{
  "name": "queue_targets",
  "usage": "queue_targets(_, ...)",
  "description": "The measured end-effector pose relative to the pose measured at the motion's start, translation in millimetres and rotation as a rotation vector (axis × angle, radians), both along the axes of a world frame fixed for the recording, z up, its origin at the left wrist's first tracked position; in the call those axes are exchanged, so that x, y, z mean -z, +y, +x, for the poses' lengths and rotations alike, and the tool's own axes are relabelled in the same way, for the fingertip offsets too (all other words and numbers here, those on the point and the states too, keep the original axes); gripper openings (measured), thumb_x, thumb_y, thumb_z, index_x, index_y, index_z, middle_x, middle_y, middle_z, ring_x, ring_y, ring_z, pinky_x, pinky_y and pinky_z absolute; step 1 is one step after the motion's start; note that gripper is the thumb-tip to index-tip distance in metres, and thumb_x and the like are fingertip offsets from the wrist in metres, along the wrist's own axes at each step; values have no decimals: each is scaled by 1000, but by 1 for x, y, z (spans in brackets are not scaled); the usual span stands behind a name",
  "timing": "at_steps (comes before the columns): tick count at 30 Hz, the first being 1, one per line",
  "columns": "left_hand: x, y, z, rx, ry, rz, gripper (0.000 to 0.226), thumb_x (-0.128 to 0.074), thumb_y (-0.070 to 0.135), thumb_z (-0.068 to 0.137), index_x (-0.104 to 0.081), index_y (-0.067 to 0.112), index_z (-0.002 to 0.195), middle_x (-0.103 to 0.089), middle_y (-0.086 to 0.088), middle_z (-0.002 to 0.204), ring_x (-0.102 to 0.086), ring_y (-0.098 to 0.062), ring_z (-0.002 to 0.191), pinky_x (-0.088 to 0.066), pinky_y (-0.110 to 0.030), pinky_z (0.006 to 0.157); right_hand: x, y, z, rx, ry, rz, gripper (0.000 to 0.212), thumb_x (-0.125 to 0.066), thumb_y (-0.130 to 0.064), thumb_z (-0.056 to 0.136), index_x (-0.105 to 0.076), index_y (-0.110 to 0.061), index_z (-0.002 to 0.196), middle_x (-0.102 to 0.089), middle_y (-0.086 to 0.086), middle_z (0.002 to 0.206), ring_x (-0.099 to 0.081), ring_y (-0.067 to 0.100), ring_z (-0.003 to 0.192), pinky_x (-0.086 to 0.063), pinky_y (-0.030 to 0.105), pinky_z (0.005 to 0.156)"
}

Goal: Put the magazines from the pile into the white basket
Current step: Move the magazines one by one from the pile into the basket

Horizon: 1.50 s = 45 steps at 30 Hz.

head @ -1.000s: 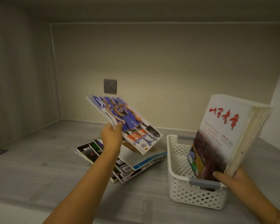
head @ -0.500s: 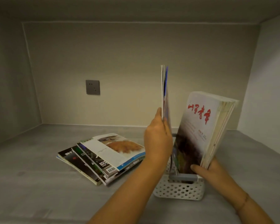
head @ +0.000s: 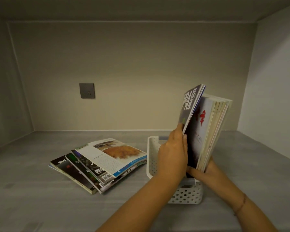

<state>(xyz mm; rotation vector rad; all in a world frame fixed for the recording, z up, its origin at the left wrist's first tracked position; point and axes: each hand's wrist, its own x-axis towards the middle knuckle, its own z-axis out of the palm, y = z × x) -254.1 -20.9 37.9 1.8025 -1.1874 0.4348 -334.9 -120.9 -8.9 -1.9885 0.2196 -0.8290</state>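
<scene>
A white perforated basket (head: pixel 151 153) stands on the grey shelf, right of centre. Several magazines (head: pixel 209 131) stand upright in it, leaning right, the front one showing red characters. My right hand (head: pixel 206 173) grips their lower edge from below. My left hand (head: pixel 173 154) holds a dark-covered magazine (head: pixel 190 104) upright against the front of that bunch, over the basket. Left of the basket lies the fanned pile of magazines (head: pixel 99 163), with a white cover and an orange picture on top.
I am looking into a grey alcove with a back wall, side walls and a low ceiling. A grey wall socket (head: pixel 87 90) sits on the back wall at the left. The shelf floor (head: pixel 32 190) stretches out left of the pile.
My left hand has carried the magazine from the pile rightward, turned it upright and brought it down against the standing bunch in the basket. My right hand stays on the bunch.
</scene>
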Motion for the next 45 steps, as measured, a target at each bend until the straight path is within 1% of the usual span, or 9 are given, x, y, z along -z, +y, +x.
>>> queue_targets(4, 6, 0, -4, 5, 41, 62, 83, 9, 56, 79, -19, 24, 150, -63, -10, 119, -64, -26, 92, -50, -37, 75, -4, 2, -3, -31, -4, -12, 81, -71, -33, 68, -27, -35, 136, -47, -20, 129, -48, -9, 115, -42, 6, 86)
queue_targets(11, 2, 2, 6, -10, 55, 27, 48, -31, 22, 103, -21, 24, 150, -67, -17, 105, -65, -29, 84, -47, -35, 67, 7, -5, 2, 28, 19, -11, 67, -59, -19, 85, -24, -32, 140, -43, -15, 136, -41, -9, 121, -34, 5, 94)
queue_targets(19, 8, 8, 7, 27, 139, -32, 49, -30, 29, 103, -18, 37, 150, -65, -2, 92, -58, -11, 73, -42, -21, 63, 5, -2, 0, 6, 17, 3, 68, -57, -29, 83, -24, -30, 142, -43, -17, 138, -40, -8, 124, -33, 8, 98)
queue_targets(23, 5, 6, 8, 24, 156, -19, 52, -35, 16, 102, -22, 35, 149, -62, -2, 125, -61, -10, 110, -50, -21, 86, 7, -3, 3, 27, 19, 17, 64, -57, -21, 87, -24, -31, 140, -43, -16, 136, -40, -13, 119, -33, 2, 92)
queue_targets(28, 13, 7, 9, 96, 91, 53, 58, -38, 12, 100, -19, 34, 150, -50, -2, 141, -52, -9, 124, -45, -23, 100, 9, -4, 6, 36, 5, 12, 65, -58, -20, 86, -24, -31, 141, -42, -11, 139, -42, -2, 124, -34, 19, 102)
queue_targets(34, 36, 20, -8, 190, 202, 180, 52, -39, 23, 97, -18, 37, 142, -56, 4, 128, -61, -15, 102, -52, -35, 89, 9, -7, 7, 1, -15, 7, 69, -66, -46, 74, -33, -39, 135, -49, -11, 132, -49, -3, 117, -44, 14, 92)
queue_targets(38, 12, 18, -4, 296, 437, 300, 61, -39, 50, 94, -10, 38, 146, -51, 6, 138, -56, -19, 117, -44, -35, 101, 10, -13, 6, -27, 4, -22, 80, -72, -50, 68, -30, -42, 135, -54, -22, 127, -51, -1, 117, -47, 19, 91)
queue_targets(42, -2, 11, -5, 251, 325, 289, 71, -30, 61, 93, 12, 43, 148, -54, -3, 137, -56, -22, 117, -42, -29, 92, 10, -18, 7, -73, 75, -39, 90, -79, -35, 66, -25, -42, 137, -54, -23, 127, -53, -1, 115, -47, 12, 86)
queue_targets(45, 1, 2, -15, 201, 158, 295, 58, -17, 50, 99, 9, 37, 149, -60, -13, 126, -58, -25, 108, -45, -34, 91, 7, -13, 11, 10, -2, -38, 92, -73, -64, 54, -26, -44, 131, -49, -33, 119, -46, -18, 110, -39, 2, 86)
